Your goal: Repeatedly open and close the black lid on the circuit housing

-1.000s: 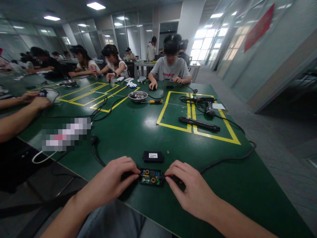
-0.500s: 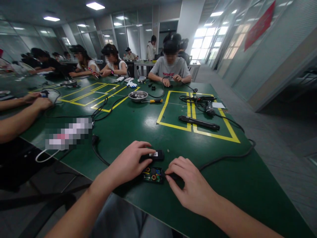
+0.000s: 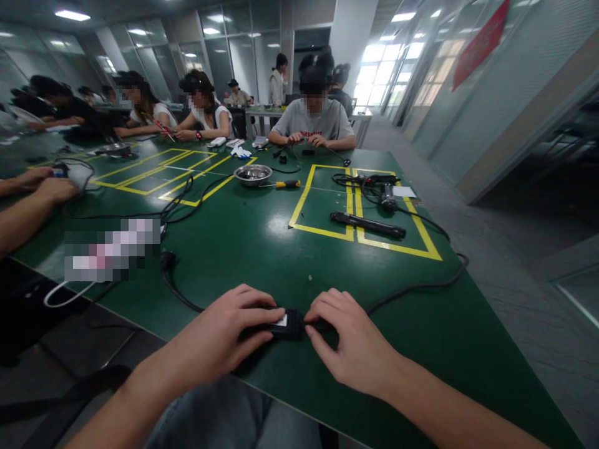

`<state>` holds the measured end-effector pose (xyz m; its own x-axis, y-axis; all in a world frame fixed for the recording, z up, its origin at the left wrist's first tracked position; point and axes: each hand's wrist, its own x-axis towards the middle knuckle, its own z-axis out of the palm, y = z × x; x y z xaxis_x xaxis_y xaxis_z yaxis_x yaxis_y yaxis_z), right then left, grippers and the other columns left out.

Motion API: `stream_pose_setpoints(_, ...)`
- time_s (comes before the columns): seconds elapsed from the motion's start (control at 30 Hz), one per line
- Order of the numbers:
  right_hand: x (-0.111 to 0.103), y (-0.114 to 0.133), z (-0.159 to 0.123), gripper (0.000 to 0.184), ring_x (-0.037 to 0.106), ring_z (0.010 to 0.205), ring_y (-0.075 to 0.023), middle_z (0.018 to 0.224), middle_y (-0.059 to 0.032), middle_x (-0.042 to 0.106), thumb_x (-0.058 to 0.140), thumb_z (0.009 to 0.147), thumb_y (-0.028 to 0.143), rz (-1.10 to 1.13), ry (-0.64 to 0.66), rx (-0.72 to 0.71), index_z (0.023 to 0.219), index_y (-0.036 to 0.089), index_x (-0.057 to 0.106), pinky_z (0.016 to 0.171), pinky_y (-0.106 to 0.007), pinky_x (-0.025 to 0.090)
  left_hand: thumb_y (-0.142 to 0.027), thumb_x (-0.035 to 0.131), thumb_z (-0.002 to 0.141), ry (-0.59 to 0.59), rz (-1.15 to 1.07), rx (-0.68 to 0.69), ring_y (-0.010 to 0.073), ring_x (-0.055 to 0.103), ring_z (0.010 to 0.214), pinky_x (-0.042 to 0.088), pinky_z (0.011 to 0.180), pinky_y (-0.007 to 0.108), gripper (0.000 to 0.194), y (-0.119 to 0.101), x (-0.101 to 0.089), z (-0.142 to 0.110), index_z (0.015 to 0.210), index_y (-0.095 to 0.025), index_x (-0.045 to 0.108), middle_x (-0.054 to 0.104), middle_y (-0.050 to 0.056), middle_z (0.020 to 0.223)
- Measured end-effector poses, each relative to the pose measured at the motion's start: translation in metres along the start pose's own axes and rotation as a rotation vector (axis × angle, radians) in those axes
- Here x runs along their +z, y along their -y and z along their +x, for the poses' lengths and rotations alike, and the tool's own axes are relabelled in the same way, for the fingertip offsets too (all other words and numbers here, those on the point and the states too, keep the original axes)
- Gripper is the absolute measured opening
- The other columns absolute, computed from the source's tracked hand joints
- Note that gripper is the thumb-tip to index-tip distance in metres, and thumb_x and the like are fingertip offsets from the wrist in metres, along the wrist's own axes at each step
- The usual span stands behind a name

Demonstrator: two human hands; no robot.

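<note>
Your left hand [image 3: 219, 337] and right hand [image 3: 350, 343] bracket a small black adapter box [image 3: 283, 324] at the near edge of the green tabletop [image 3: 262, 249], long axis running left-right, left fingers curled over its top, right fingers pinching its cable end.

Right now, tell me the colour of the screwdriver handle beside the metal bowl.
The screwdriver handle is yellow with a black tip, clearest in the head view.
</note>
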<state>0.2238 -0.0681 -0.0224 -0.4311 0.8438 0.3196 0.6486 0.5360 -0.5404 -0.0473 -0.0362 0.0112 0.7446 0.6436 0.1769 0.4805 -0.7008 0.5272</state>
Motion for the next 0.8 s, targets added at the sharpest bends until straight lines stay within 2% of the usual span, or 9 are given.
stream_pose_setpoints(0.1, 0.000, -0.001, 0.000, 0.013, 0.061, 0.087, -0.0229, 0.092, -0.0039, 0.069, 0.064, 0.093, 0.008, -0.014, 0.008, -0.001, 0.092, 0.022, 0.062, 0.078, -0.038, 0.041, -0.020, 0.067, 0.107, 0.010, 0.048, -0.010, 0.0249, 0.069, 0.118, 0.056, 0.102, 0.038, 0.036, -0.001, 0.002, 0.002, 0.140, -0.035, 0.074, 0.076, 0.007, 0.131)
stream_pose_setpoints(0.23, 0.000, -0.002, 0.000, 0.013, 0.061, 0.086, -0.0232, 0.091, -0.0045, 0.069, 0.061, 0.093, 0.009, -0.020, 0.013, 0.005, 0.093, 0.022, 0.061, 0.078, -0.039, 0.042, -0.018, 0.073, 0.103, 0.071, 0.032, -0.034, 0.0244, 0.072, 0.114, 0.055, 0.101, 0.037, 0.032, -0.006, -0.010, 0.010, 0.132, -0.030, 0.078, 0.080, 0.005, 0.127)
stream_pose_setpoints(0.33, 0.001, -0.002, 0.001, 0.011, 0.060, 0.086, -0.0233, 0.091, -0.0046, 0.068, 0.061, 0.091, 0.010, -0.019, 0.014, 0.003, 0.090, 0.022, 0.060, 0.076, -0.038, 0.042, -0.023, 0.075, 0.101, -0.019, -0.038, -0.083, 0.0229, 0.074, 0.108, 0.056, 0.099, 0.035, 0.019, -0.001, -0.015, 0.021, 0.118, -0.026, 0.079, 0.082, 0.004, 0.118)
stream_pose_setpoints(0.43, 0.003, -0.002, 0.002, 0.010, 0.060, 0.087, -0.0234, 0.091, -0.0047, 0.069, 0.063, 0.091, 0.012, -0.028, 0.013, 0.007, 0.090, 0.022, 0.061, 0.076, -0.038, 0.042, -0.022, 0.079, 0.096, -0.128, 0.034, -0.167, 0.0253, 0.074, 0.107, 0.057, 0.099, 0.039, 0.011, 0.010, -0.009, 0.037, 0.107, -0.023, 0.077, 0.082, 0.005, 0.115)
stream_pose_setpoints(0.53, 0.005, -0.003, 0.002, 0.010, 0.061, 0.088, -0.0237, 0.091, -0.0048, 0.069, 0.064, 0.090, 0.011, -0.037, -0.006, 0.020, 0.092, 0.021, 0.062, 0.078, -0.039, 0.044, -0.017, 0.080, 0.094, -0.078, 0.113, -0.205, 0.0279, 0.074, 0.111, 0.057, 0.102, 0.044, 0.015, 0.020, -0.001, 0.045, 0.107, -0.022, 0.078, 0.082, 0.008, 0.118)
stream_pose_setpoints(0.6, 0.007, -0.002, 0.002, 0.012, 0.063, 0.088, -0.0239, 0.092, -0.0050, 0.069, 0.065, 0.090, 0.011, -0.037, -0.009, 0.021, 0.097, 0.020, 0.066, 0.079, -0.040, 0.046, -0.017, 0.076, 0.097, -0.081, 0.133, -0.189, 0.0302, 0.070, 0.124, 0.056, 0.110, 0.048, 0.017, 0.020, 0.001, 0.040, 0.112, -0.023, 0.081, 0.078, 0.010, 0.133)
stream_pose_setpoints(0.67, 0.007, -0.002, 0.002, 0.016, 0.065, 0.090, -0.0249, 0.096, -0.0055, 0.071, 0.068, 0.092, 0.013, -0.035, 0.002, 0.015, 0.107, 0.021, 0.070, 0.082, -0.041, 0.048, -0.020, 0.072, 0.100, -0.135, 0.150, -0.156, 0.0324, 0.064, 0.134, 0.053, 0.116, 0.052, 0.021, 0.017, 0.000, 0.026, 0.117, -0.026, 0.082, 0.070, 0.012, 0.147)
stream_pose_setpoints(0.73, 0.008, -0.001, 0.001, 0.023, 0.067, 0.095, -0.0266, 0.101, -0.0063, 0.073, 0.074, 0.094, 0.018, -0.037, 0.025, 0.016, 0.116, 0.022, 0.073, 0.084, -0.043, 0.051, -0.023, 0.069, 0.102, -0.167, 0.126, -0.138, 0.0306, 0.067, 0.129, 0.056, 0.113, 0.048, 0.026, 0.012, -0.001, 0.008, 0.125, -0.027, 0.081, 0.070, 0.012, 0.142)
stream_pose_setpoints(0.8, 0.008, -0.002, 0.002, 0.029, 0.070, 0.096, -0.0269, 0.104, -0.0062, 0.075, 0.079, 0.093, 0.020, -0.034, 0.039, 0.029, 0.121, 0.024, 0.076, 0.085, -0.042, 0.054, -0.025, 0.070, 0.101, -0.138, 0.081, -0.152, 0.0266, 0.071, 0.118, 0.060, 0.106, 0.041, 0.032, 0.008, 0.000, -0.008, 0.133, -0.028, 0.078, 0.072, 0.011, 0.133)
